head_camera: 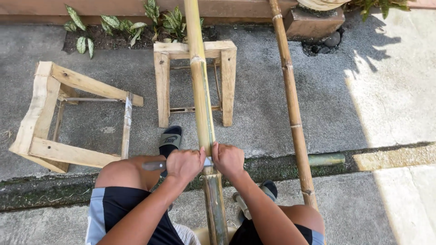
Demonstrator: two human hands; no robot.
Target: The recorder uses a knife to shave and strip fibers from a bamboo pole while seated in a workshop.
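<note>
Scraping step, likely: left hand (184,164) and right hand (228,159), each grip clenched on blade (154,166) laid across bamboo pole (202,100). Pole propped on wooden stool (195,52), running between knees. Next pull wants even pressure along pole.

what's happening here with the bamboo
A seated person holds a blade across a long bamboo pole with both hands: the left hand on one side, the right hand on the other. The pole runs between their knees and rests on a wooden stool ahead. A second bamboo pole lies alongside to the right, and another wooden stool lies tipped over on the concrete to the left.
</note>
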